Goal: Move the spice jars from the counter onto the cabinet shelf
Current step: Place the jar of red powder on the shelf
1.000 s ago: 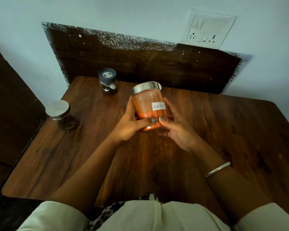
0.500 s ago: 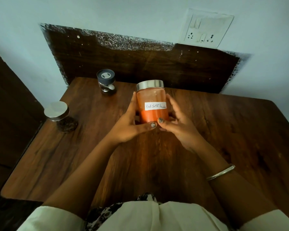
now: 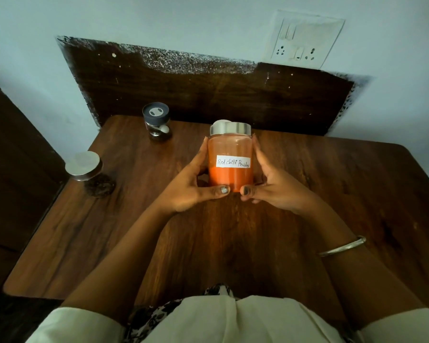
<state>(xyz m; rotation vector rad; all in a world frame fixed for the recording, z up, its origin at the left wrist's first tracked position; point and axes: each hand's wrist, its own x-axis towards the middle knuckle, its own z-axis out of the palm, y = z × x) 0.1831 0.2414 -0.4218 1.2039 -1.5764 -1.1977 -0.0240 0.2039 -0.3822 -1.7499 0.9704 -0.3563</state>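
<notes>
far left first: the silver-lid jar sits near the left edge of the wooden counter, roughly 9 o'clock from the jar being held. it's squat glass with a flat round metal lid and something dark and lumpy inside. next over, at about 11 o'clock, the grey-lid jar is smaller, clear, with a matte plastic cap, standing upright close to the dark wood back panel, whose top edge is flecked with pale paint. the counter itself is glossy brown wood with strong streaky grain. dead centre is the chilli jar: a clear cylinder with a brushed metal lid and fine orange-red powder filling most of it. its white paper label, handwritten "red chilli powder", faces the camera. it's upright between both hands. the left hand wraps its left side, fingers curved round the back, thumb lying across the bottom front. the right hand mirrors that on the right, thumb tips nearly meeting under the label. can't tell if the base touches the wood or hangs just off it. a thin silver bangle rings the right forearm at 4 o'clock, and a white socket plate sits on the pale wall at 1 o'clock.
</notes>
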